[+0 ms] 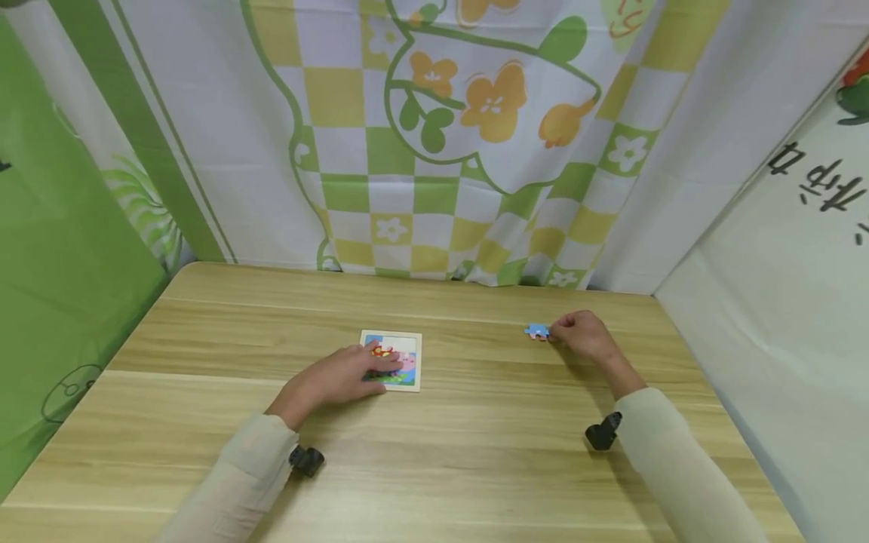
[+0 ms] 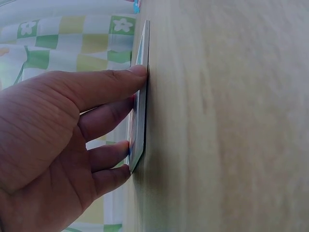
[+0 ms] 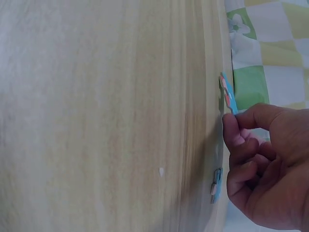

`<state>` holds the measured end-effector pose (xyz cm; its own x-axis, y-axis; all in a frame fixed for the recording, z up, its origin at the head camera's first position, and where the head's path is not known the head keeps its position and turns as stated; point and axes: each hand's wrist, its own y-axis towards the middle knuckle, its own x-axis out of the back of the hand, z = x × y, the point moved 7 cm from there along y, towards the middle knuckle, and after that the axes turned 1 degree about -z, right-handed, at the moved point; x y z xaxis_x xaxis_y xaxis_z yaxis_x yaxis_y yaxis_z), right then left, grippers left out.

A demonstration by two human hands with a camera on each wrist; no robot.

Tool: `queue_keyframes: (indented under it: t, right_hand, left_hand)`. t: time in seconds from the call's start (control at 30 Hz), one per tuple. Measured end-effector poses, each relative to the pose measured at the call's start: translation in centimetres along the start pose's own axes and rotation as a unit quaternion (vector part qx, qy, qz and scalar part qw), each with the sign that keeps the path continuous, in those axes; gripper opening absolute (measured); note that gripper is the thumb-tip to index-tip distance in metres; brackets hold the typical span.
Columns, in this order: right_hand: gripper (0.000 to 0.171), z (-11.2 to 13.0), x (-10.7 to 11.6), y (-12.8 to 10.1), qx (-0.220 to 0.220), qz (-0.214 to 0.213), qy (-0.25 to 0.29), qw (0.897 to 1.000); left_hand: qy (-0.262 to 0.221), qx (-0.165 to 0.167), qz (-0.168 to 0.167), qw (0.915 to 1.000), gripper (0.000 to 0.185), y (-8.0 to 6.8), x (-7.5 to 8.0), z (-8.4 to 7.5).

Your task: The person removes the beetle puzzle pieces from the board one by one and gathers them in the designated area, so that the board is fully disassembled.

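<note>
— Two hands on the wooden surface (image 1: 475,452), well apart. Left hand (image 1: 342,377) lies on the small square puzzle board (image 1: 407,362), near the middle of the surface.

— Fingers on the left?

— Straight, spread a little. In the left wrist view the fingertips (image 2: 137,72) press flat on the board's face and near edge (image 2: 140,145); nothing curls round it. Board lies flat, picture side up: red, pink, blue and green patches show beside the hand.

— Right hand?

— Right hand (image 1: 584,335) sits toward the far right part of the surface. Thumb and forefinger pinch a blue puzzle piece (image 1: 537,330). From the right wrist view the piece (image 3: 228,94) is tilted up on its edge, lower edge at or near the wood; whether it touches, cannot tell. Other fingers are curled in toward the palm.

— Anything else near it?

— A second blue piece (image 3: 216,186) lies flat on the surface, just under the curled fingers; hidden by the hand in the head view.

— Surroundings?

— Green-and-yellow checked curtain (image 1: 434,166) with orange flowers hangs behind the far edge. Pale sleeves on both forearms, a dark wrist mount (image 1: 305,460) on each.
</note>
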<state>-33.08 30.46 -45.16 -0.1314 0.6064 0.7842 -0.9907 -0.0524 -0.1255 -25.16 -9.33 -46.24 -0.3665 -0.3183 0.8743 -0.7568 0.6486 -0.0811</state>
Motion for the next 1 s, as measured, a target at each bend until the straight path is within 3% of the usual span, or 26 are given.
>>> queue_keyframes:
  t: [0.43, 1.0]
  right_hand:
    - [0.025, -0.28, 0.35, -0.01, -0.033, -0.009, -0.028, 0.999]
    - [0.025, 0.45, 0.15, -0.17, -0.019, -0.007, -0.037, 0.999]
  left_hand:
    - [0.002, 0.004, -0.001, 1.0000, 0.045, 0.06, 0.03, -0.26]
    - [-0.015, -0.004, 0.001, 0.9999, 0.046, -0.26, -0.37, -0.03]
